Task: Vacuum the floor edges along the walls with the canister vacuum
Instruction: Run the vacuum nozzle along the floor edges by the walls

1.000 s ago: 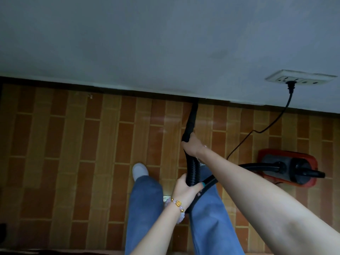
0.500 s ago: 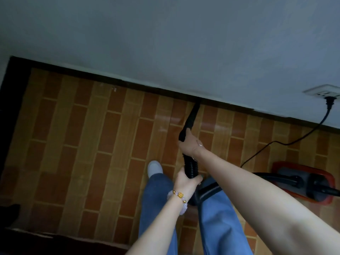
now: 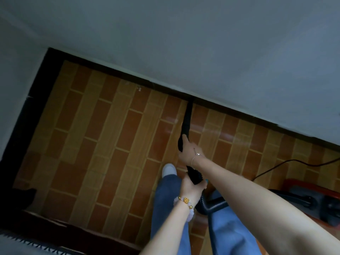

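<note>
Right hand (image 3: 189, 153): fingers curled round the black wand, thin chain at the wrist.
Left hand (image 3: 191, 186): wrapped round the same tube just below, bead bracelet at the wrist.
Canister vacuum (image 3: 312, 197): red and black body on the brick-pattern floor (image 3: 103, 144), far right, partly behind the right forearm.
Hose (image 3: 213, 205): black, ribbed, between the legs.
Crevice nozzle (image 3: 186, 118): black, slim, tapering; long axis runs away from the hands, tip at the dark floor edge under the grey wall (image 3: 202, 52).
</note>
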{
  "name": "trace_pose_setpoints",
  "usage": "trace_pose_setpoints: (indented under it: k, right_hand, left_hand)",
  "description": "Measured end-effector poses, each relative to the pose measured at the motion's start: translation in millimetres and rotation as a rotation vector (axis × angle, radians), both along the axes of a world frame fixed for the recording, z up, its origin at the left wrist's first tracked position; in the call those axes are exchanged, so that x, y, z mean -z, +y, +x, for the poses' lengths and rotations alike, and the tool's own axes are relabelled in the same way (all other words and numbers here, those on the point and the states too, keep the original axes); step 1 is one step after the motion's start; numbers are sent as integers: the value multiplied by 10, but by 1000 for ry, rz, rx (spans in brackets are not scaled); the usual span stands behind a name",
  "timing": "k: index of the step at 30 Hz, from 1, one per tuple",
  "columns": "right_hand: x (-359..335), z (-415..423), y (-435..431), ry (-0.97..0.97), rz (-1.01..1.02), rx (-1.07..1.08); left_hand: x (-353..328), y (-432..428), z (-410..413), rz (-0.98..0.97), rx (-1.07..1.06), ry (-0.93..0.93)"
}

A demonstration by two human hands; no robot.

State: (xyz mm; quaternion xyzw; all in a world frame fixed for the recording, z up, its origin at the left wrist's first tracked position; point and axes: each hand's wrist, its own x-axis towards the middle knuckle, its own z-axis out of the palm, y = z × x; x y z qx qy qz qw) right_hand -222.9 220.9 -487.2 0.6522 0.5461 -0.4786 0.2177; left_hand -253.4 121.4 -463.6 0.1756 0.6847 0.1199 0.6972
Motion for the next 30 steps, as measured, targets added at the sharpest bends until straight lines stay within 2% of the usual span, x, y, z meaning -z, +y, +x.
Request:
trace_pose_setpoints:
  k: [3, 5, 8, 12, 14, 17, 22, 25, 30]
  right_hand:
    - [22, -49, -13, -31, 13, 16]
    - [35, -28, -24, -31, 29, 104]
    - [68, 42, -14, 105, 6, 411]
    - [73, 125, 178, 278, -147, 873]
    - [41, 141, 287, 292, -214, 951]
    - [-50, 115, 415, 282, -209, 846]
    - [-196, -80, 589, 272, -140, 491]
    - [-163, -301, 671, 257, -97, 337]
    - [-52, -522, 769, 262, -105, 211]
  left_hand:
    - [-17, -6, -69, -20, -10, -18]
    - [-49, -3, -110, -34, -17, -35]
    - [-94, -5, -153, -38, -29, -69]
    - [-156, 61, -167, -18, -98, -132]
    - [-167, 113, -162, -23, -138, -162]
    - [-187, 192, -140, -6, -152, -210]
    - [-273, 263, -104, 36, -307, -260]
    - [-258, 319, -165, 50, -392, -181]
    - [-198, 411, -219, 62, -444, -104]
